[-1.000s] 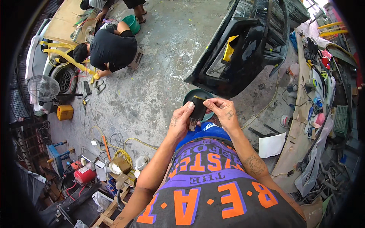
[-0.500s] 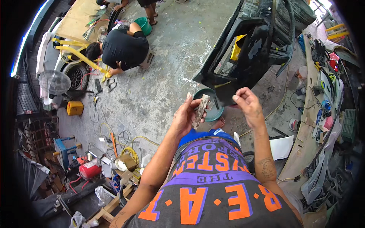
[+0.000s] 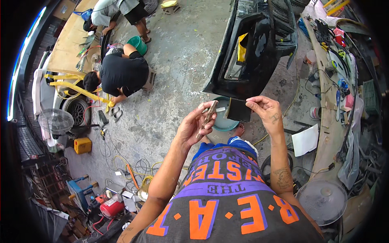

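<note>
My left hand (image 3: 193, 126) is closed around a narrow, stained block (image 3: 207, 118), which stands on edge between thumb and fingers. My right hand (image 3: 266, 111) pinches a dark sheet that looks like sandpaper (image 3: 239, 110) by its upper right corner, and the sheet hangs down. Below both hands, partly covered by the sheet, is a round green basin (image 3: 221, 124) with water in it. Just beyond it stands a glossy black car bumper (image 3: 259, 60) with wet patches on it.
A person in a black shirt (image 3: 123, 73) crouches at far left by yellow bars (image 3: 77, 86); another bends behind. A long pale panel (image 3: 330, 121) edges the right side, with tools beside it. Cables (image 3: 142, 170) lie at lower left. A fan (image 3: 324, 200) stands at lower right.
My right hand has swung the sheet into fuller view above the basin. The block in my left hand has turned edge-on. The view has shifted, bringing in a fan at lower right.
</note>
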Tool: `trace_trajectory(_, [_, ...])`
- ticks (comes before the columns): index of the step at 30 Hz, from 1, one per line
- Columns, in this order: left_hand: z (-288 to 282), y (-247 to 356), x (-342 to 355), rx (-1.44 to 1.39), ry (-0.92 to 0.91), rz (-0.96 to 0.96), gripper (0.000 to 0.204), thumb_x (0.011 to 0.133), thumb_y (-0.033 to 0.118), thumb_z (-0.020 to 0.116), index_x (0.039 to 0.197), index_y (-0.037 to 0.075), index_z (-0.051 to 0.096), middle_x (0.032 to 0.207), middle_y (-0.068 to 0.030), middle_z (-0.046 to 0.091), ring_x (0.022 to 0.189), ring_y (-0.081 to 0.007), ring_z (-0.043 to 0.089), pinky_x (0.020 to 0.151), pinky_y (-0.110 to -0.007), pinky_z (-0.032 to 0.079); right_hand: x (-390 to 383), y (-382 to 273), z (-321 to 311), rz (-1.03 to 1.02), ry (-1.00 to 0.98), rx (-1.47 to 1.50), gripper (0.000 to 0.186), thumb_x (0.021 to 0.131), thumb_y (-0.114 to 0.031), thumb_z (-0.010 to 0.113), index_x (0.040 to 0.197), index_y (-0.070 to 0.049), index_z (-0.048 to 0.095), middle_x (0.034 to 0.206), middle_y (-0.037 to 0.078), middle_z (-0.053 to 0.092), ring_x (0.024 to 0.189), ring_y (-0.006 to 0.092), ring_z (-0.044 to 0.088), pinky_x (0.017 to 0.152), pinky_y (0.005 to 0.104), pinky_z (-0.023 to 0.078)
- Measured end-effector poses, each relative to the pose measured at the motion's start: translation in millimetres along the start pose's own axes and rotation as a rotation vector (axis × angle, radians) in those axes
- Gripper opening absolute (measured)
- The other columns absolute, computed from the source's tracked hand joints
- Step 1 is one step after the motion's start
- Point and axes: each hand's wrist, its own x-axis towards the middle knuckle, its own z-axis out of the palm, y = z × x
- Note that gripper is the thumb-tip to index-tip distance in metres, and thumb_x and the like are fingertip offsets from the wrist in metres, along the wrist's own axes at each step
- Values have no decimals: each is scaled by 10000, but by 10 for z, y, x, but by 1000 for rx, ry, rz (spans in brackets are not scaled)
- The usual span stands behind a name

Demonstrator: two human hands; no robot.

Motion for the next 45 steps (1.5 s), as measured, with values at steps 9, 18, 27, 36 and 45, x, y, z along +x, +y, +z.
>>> trace_trajectory(9, [42, 83, -12, 312, 17, 92, 367, 1061, 270, 504, 1312, 5, 542, 999, -97, 681, 748, -135, 612, 608, -260, 514, -92, -89, 133, -64, -52, -20, 141, 905, -94, 771, 995, 12, 752, 867, 36, 744, 785, 61, 663, 712, 206, 522])
trace_trajectory(18, [342, -20, 31, 907, 229, 203, 375, 996, 249, 665, 1301, 36, 610, 762, 3, 617, 564, -56, 539, 457, -214, 342, -76, -57, 323, -4, -172, 74, 235, 923, -118, 758, 1111, 13, 707, 973, 47, 733, 861, 79, 673, 760, 234, 553])
trace_trajectory(27, [274, 37, 98, 784, 303, 374, 402, 944, 192, 728, 1289, 28, 602, 814, 0, 623, 511, -53, 507, 424, -221, 363, -118, 101, 305, 142, -94, 224, 322, 969, -162, 703, 1167, 84, 640, 1018, 125, 723, 830, 158, 713, 748, 290, 610])
trace_trajectory(36, [370, 54, 116, 1801, 132, 762, 510, 938, 159, 701, 1424, 90, 562, 1111, -164, 525, 907, -293, 605, 795, -400, 525, -54, 25, 280, 77, -106, 71, 368, 987, -210, 688, 1211, 81, 671, 952, 78, 713, 778, 134, 690, 718, 266, 600])
trace_trajectory(45, [461, -94, 146, 1997, 130, 818, 560, 946, 179, 676, 1483, 143, 520, 1297, -154, 462, 972, -280, 519, 854, -389, 511, -139, -23, 403, 97, -138, 473, 355, 1012, -208, 645, 1233, 70, 653, 1050, 123, 723, 849, 192, 728, 737, 311, 627])
